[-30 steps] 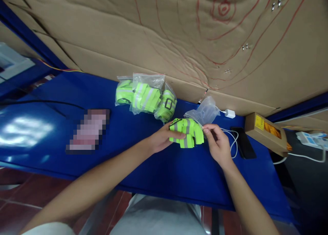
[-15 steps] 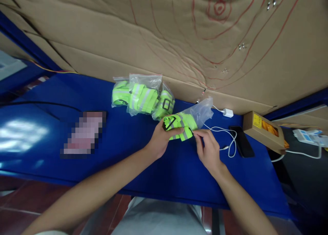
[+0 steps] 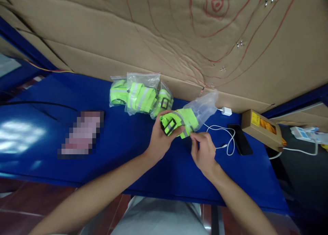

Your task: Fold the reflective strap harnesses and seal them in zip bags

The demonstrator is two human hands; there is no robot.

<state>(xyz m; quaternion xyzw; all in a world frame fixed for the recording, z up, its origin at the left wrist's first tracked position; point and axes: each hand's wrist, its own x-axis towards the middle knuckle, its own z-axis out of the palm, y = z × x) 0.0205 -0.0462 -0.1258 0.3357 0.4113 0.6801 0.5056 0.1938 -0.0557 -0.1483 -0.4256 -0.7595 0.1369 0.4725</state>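
Note:
A folded neon-yellow reflective strap (image 3: 189, 117) with grey bands and a black buckle is raised over the blue table. My left hand (image 3: 159, 139) is closed around its left end, the thumb across the front by the buckle. A clear plastic bag (image 3: 207, 106) covers the strap's far right end and spreads out crumpled beyond it. My right hand (image 3: 205, 149) pinches at the lower right edge of the bundle. Whether strap or bag edge is between those fingertips, I cannot tell. Behind lie several bagged reflective straps (image 3: 142, 96), side by side.
A phone with a blurred screen (image 3: 82, 132) lies left on the blue table (image 3: 123, 139). On the right are a white cable (image 3: 233, 139), a white charger (image 3: 226, 111), a dark phone (image 3: 240, 139) and an open-windowed cardboard box (image 3: 261, 129). A cardboard wall (image 3: 102, 33) stands behind.
The strap bundle has turned in my left hand, so its buckle faces me more. My right hand has shifted slightly left and down, and the bag's loose end has spread wider.

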